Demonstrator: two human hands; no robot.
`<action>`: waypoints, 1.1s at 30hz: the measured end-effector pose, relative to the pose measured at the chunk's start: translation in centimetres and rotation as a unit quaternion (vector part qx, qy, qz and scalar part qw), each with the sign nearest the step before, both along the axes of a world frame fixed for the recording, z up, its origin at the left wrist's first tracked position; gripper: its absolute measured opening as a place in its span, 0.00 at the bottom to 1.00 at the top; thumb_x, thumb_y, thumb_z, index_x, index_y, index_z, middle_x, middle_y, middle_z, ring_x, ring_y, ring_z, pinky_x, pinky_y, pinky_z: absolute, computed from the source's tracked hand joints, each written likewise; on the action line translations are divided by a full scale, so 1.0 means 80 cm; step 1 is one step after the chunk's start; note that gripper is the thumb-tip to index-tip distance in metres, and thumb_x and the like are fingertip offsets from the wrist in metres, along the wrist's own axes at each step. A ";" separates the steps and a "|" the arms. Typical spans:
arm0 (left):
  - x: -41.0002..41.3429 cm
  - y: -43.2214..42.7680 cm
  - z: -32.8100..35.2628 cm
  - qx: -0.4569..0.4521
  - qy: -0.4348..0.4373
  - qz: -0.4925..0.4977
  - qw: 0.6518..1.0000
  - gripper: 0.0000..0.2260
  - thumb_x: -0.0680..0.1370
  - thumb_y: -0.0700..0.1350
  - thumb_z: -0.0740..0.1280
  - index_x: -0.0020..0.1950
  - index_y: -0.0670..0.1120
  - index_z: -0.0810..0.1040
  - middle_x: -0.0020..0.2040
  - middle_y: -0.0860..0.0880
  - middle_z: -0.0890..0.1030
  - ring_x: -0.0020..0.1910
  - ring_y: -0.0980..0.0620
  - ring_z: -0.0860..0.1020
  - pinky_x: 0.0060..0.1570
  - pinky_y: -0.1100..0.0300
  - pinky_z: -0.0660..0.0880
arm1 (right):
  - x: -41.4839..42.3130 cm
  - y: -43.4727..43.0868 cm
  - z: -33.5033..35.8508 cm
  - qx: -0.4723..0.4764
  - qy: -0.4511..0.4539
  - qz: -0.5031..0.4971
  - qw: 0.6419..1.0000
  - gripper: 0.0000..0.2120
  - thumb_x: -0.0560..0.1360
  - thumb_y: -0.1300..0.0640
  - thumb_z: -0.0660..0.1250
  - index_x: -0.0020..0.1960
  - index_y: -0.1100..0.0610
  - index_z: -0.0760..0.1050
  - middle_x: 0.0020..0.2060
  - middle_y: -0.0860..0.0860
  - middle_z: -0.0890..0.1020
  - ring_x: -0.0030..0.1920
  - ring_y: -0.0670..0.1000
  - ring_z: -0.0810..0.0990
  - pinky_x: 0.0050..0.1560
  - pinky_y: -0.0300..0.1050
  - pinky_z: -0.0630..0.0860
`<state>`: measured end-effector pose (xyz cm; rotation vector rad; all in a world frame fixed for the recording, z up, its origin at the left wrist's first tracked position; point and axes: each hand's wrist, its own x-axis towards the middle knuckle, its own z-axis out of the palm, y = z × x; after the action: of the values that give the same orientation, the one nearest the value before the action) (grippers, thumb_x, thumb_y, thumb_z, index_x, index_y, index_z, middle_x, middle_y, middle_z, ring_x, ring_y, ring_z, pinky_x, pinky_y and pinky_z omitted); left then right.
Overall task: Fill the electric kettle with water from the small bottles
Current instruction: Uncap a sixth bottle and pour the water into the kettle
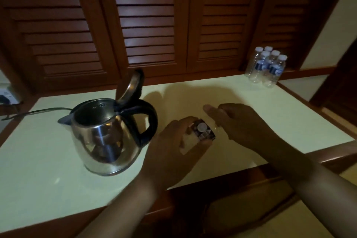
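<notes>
A steel electric kettle (104, 137) with a black handle stands on the pale tabletop (270, 106), left of centre, its lid (131, 87) tipped up and its mouth uncovered. My left hand (173, 145) grips a small water bottle (204, 131) just right of the kettle's handle; I look down on its white cap and dark label. My right hand (241, 123) is close against the bottle's right side, fingers curled and thumb stretched out. Something clear glints under its fingers, too dim to identify.
Several small capped water bottles (270, 67) stand grouped at the table's far right corner. The kettle's cord (44, 111) runs left towards a wall socket (7, 96). Louvred wooden doors (150, 25) rise behind the table. A wooden rim edges the table.
</notes>
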<state>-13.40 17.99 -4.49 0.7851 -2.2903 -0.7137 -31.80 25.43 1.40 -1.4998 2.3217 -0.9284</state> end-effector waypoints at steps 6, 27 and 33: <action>-0.079 -0.012 -0.011 0.177 -0.022 -0.113 0.978 0.26 0.82 0.56 0.70 0.78 0.63 0.67 0.63 0.63 0.79 0.56 0.71 0.78 0.48 0.78 0.71 | -0.083 0.013 -0.018 -0.151 -0.197 -0.016 0.969 0.20 0.74 0.35 0.63 0.48 0.51 0.81 0.39 0.49 0.84 0.42 0.52 0.83 0.49 0.59 0.82; -0.521 -0.047 -0.004 0.184 0.004 -0.039 0.982 0.20 0.76 0.48 0.76 0.64 0.66 0.76 0.52 0.57 0.84 0.51 0.55 0.83 0.58 0.49 0.81 | -0.506 -0.024 -0.060 -0.249 -0.388 0.075 0.884 0.13 0.81 0.59 0.66 0.65 0.54 0.77 0.61 0.51 0.82 0.59 0.47 0.82 0.58 0.48 0.78; -0.570 -0.058 -0.028 0.185 0.012 0.022 0.982 0.23 0.75 0.48 0.79 0.67 0.60 0.76 0.54 0.60 0.84 0.53 0.60 0.82 0.53 0.58 0.82 | -0.554 -0.036 -0.098 -0.280 -0.391 -0.009 0.877 0.06 0.79 0.59 0.70 0.56 0.55 0.80 0.52 0.51 0.85 0.54 0.55 0.84 0.61 0.60 0.78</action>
<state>-59.02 13.33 -6.71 0.9842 -2.1379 -1.1412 -76.15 22.56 -6.47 -0.9435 1.5300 -1.8928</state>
